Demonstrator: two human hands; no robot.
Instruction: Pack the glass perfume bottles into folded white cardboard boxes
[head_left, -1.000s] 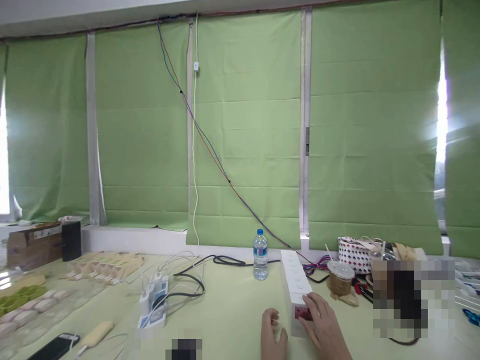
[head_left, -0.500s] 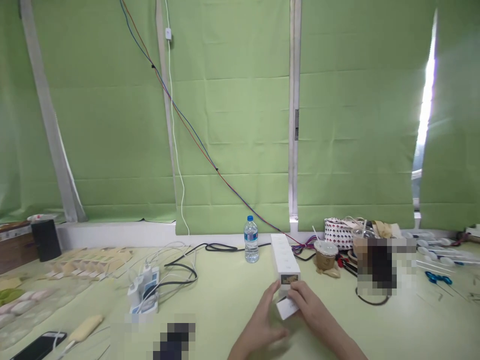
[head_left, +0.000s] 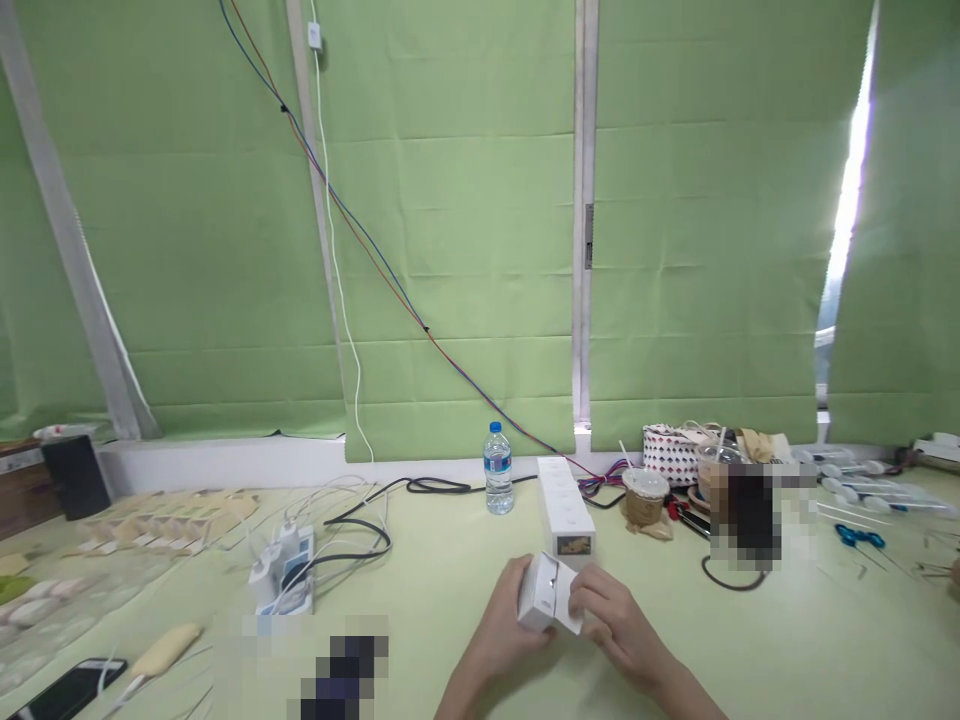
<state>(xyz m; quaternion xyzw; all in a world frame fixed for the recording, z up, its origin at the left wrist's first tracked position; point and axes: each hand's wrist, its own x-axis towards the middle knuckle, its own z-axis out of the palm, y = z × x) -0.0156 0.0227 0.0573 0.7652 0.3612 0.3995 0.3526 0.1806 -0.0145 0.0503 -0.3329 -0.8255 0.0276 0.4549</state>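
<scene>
Box (head_left: 535, 598) — now in left hand (head_left: 499, 618), opened

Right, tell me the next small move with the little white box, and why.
Probably ease the white flap farther outward with the right hand, while the left hand steadies the small white box. The left hand grips the box from its side, and the right fingers are at the flap, which stands out from it; the contents can't be made out from here.

White box (head_left: 534, 600); green blinds (head_left: 465, 230); white bag (head_left: 666, 458), apparently dotted red-and-black.
</scene>
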